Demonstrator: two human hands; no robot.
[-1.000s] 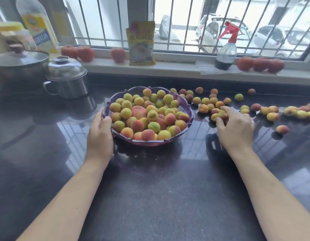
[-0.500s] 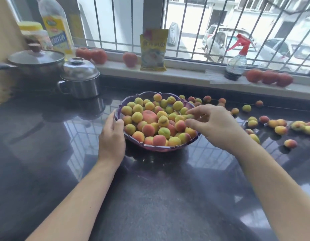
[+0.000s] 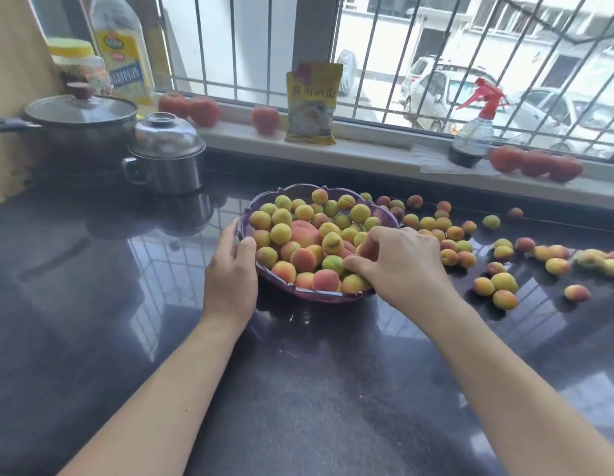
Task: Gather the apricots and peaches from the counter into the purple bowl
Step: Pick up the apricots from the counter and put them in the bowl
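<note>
— Two hands are at the purple bowl [image 3: 264,201], which sits on the dark counter [image 3: 298,389] in front of the window sill [image 3: 367,159]. How does the left hand [image 3: 230,283] lie?

— Against the bowl's left rim, thumb hooked over the edge next to the fruit, fingers on the outer wall. Its grip is fastened on the rim.

— And the right hand [image 3: 398,266]?

— Over the right side of the bowl, fingers curled down among the apricots in the bowl [image 3: 281,233]. Its fingertips touch fruit near the front, but whether that grip is clenched round one or merely resting on the heap, I cannot tell.

— How full is the bowl?

— Heaped. Yellow-green and orange-red apricots, with one larger pink peach [image 3: 304,233] near the middle.

— Anything left outside?

— Plenty. Loose apricots on the counter [image 3: 450,231] lie just right of the bowl, and a looser scatter [image 3: 503,283] runs on toward the right edge.

— What else stands about?

— A lidded pan [image 3: 82,125] and a steel pot with a domed lid [image 3: 166,154] at the back left. On the sill, a yellow packet [image 3: 312,104], a spray bottle [image 3: 472,132] with a red trigger, and tomatoes [image 3: 536,163]. An oil bottle [image 3: 121,49] stands behind the pan.
</note>
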